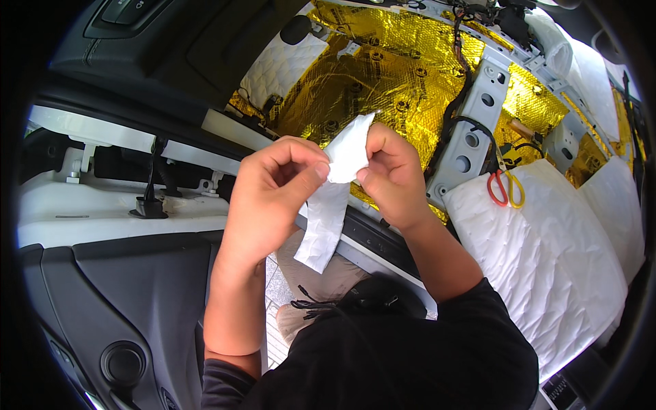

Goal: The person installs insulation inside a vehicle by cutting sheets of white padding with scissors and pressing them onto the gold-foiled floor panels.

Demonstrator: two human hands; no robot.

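Between my two hands is a strip of white sheet material (351, 148), its upper part folded or bent and its lower length hanging down over the door sill (379, 238). My left hand (282, 179) pinches the strip's left edge between thumb and index finger. On the other side, my right hand (392, 171) grips the right edge with thumb and curled fingers. Behind the strip, gold embossed foil matting (394, 92) covers the stripped car floor. Part of the strip's fold is hidden by my fingers.
White quilted insulation (543, 246) lies at the right, with red-and-yellow-handled scissors (506, 189) on its upper edge. A perforated grey metal crossmember (474, 128) and a black wiring harness (453, 102) cross the floor. The opened car door (118, 287) stands at my left; a dashboard (169, 56) is upper left.
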